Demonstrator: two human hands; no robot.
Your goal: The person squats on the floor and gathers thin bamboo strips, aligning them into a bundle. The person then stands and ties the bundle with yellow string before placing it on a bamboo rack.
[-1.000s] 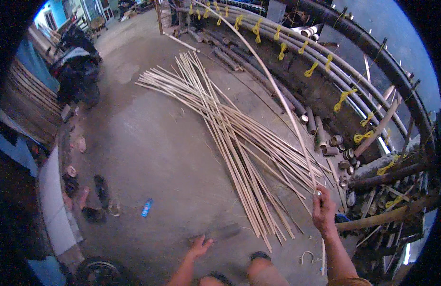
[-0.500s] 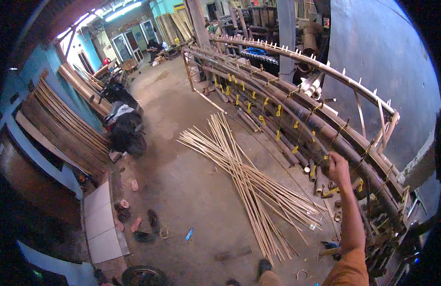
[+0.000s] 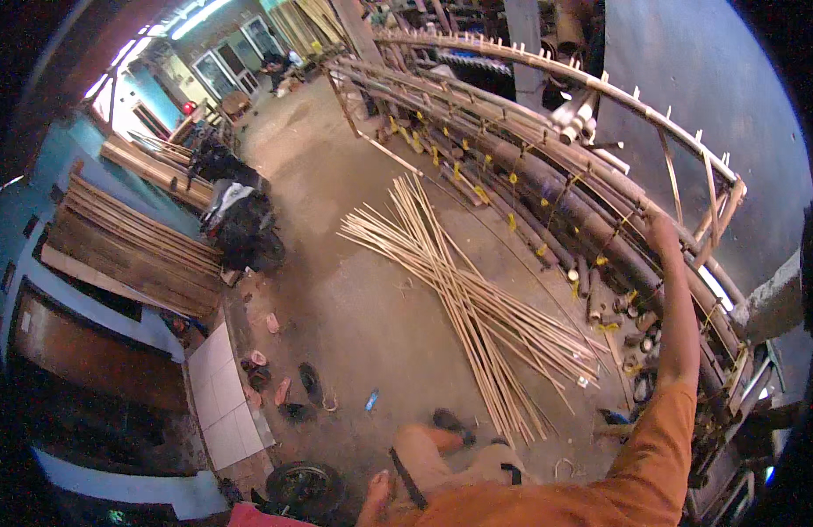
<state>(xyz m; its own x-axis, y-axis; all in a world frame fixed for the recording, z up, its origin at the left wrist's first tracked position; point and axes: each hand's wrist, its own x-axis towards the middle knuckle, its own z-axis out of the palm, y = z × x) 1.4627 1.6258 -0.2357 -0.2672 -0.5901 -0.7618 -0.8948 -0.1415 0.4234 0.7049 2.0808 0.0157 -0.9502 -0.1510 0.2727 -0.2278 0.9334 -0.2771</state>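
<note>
Two hands to track, and both have shifted in the last second. Far off to the left of the left hand, the stack of long brown wooden planks (image 3: 134, 237) and the dark parked motorbike (image 3: 240, 220) haven't moved. A few loose sandals (image 3: 284, 386) lie on the grey concrete floor (image 3: 336, 290), a bit closer to that hand.

The left hand (image 3: 376, 492) is down at the bottom edge by the knee. A second ago it was spread out toward the floor, and now it's pulled in. I can't tell if it's loose or clenched.

Up and to the right of it, the loose heap of thin pale bamboo slats (image 3: 459, 290) is still fanned out on the floor, with nobody touching it.

The right hand (image 3: 659, 230) was low by the near ends of those slats a second ago. Now the arm is stretched high and the fingers look wrapped around a dark bamboo pole (image 3: 600, 220) in the rack with yellow ties (image 3: 512, 180). I'd say the slats are dropped for now and the rack has the attention.
</note>
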